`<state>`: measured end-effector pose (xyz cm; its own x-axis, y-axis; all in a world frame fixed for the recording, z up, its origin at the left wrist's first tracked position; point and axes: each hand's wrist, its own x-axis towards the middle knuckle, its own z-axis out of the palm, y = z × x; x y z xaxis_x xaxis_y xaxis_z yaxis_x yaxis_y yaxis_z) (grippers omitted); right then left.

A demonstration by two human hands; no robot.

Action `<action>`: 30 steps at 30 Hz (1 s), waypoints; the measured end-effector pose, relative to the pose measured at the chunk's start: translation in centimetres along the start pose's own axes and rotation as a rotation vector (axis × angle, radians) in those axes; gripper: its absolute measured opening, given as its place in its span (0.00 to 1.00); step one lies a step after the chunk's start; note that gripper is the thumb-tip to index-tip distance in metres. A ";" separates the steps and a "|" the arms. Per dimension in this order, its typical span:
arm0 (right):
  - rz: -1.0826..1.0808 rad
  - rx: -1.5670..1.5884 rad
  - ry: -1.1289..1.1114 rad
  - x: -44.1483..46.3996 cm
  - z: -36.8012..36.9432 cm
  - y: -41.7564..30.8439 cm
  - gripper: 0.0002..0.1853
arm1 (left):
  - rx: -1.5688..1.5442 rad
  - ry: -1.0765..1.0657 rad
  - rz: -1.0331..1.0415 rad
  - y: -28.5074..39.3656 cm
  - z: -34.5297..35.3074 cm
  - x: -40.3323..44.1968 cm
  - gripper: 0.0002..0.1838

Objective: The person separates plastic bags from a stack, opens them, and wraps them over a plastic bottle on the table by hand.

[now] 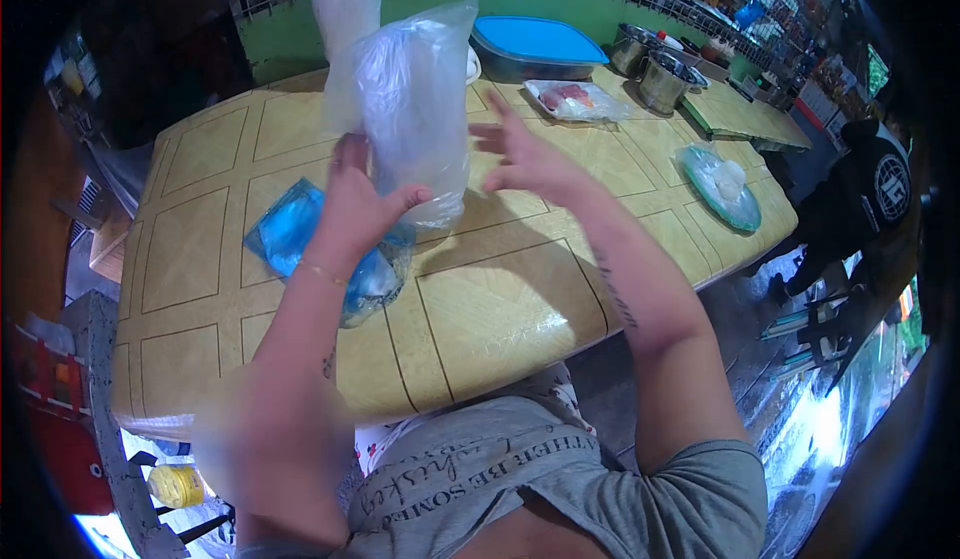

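A tall stack of clear plastic bags (pixel 415 99) stands upright on the table in front of me. My left hand (pixel 355 204) is at its lower left side, thumb stretched out and fingers apart; whether it touches the plastic I cannot tell. To the right of the stack, my right hand (pixel 530 159) is raised with its fingers spread and nothing in it. Under my left forearm lies a clear plastic packet with bright blue contents (pixel 290 229), partly hidden by the arm. Another whitish plastic bag (pixel 345 4) stands behind the tall stack.
On the tan table (pixel 510 309) are a blue-lidded container (pixel 540 41), a wrapped tray of meat (pixel 572 99), metal pots (pixel 664 84) and a green plate with a plastic bag (pixel 722 187). A person in dark clothing (pixel 850 189) is at the right.
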<state>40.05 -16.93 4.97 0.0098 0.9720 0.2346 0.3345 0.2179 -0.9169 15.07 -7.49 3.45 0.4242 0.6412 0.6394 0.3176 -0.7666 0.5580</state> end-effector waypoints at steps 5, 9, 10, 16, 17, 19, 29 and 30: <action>-0.130 0.191 -0.083 4.0 6.4 2.3 0.55 | 0.248 -0.008 0.042 1.7 -7.0 1.3 0.30; -0.003 0.179 -0.051 3.8 6.9 2.3 0.49 | 0.037 -0.361 -0.334 2.3 -8.9 0.7 0.18; 0.061 0.188 -0.046 3.5 6.9 2.6 0.50 | 0.006 -0.431 -0.369 2.1 -8.8 0.5 0.17; -0.294 0.201 0.153 2.8 5.7 4.8 0.45 | 0.203 -0.754 -0.146 1.2 -8.4 -0.2 0.20; -0.271 0.187 0.179 2.5 5.2 4.4 0.42 | 0.177 -0.813 -0.134 1.2 -8.2 -0.3 0.20; -0.227 0.175 0.221 2.1 4.9 3.8 0.39 | 0.105 -0.861 -0.169 1.1 -7.4 -0.7 0.22; -0.112 -0.774 0.573 5.8 0.4 7.0 0.27 | 0.085 -0.941 -0.169 0.3 -6.1 -1.0 0.24; -0.130 -0.887 0.643 6.9 -2.1 7.9 0.27 | 0.085 -0.935 -0.158 0.1 -6.1 -1.0 0.24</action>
<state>44.73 -8.69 0.02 0.3276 0.6634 0.6728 0.9237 -0.0752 -0.3757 9.45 -8.02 6.08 0.8660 0.4791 -0.1429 0.4743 -0.6967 0.5382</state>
